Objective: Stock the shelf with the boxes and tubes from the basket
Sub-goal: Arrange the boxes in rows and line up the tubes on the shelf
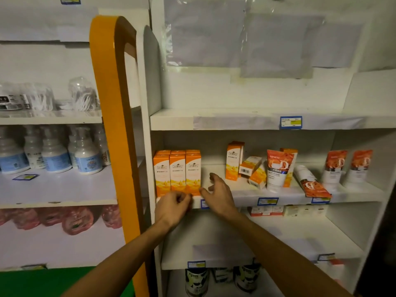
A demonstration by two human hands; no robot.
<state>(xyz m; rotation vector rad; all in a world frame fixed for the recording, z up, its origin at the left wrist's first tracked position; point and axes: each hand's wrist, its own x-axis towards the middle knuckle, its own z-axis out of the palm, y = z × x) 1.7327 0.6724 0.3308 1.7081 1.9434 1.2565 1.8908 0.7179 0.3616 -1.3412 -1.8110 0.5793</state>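
Several orange-and-white boxes (177, 172) stand upright in a neat block at the left end of the white shelf (240, 195). My left hand (172, 207) is curled in front of their lower edge, fingers closed, holding nothing that I can see. My right hand (218, 192) is spread open just right of the block, empty. Further right stands another upright orange box (233, 160) with loose boxes (250, 167) lying tilted beside it. Orange tubes (278, 168) stand upright, one tube (310, 182) lies flat, two more tubes (348, 166) stand at the far right. The basket is out of view.
An orange-edged divider (113, 116) separates this unit from the left shelves holding pump bottles (53, 153) and red pouches (75, 219). The shelf above (214, 120) is bare. Small boxes (285, 211) line the shelf below, cans (197, 280) at the bottom.
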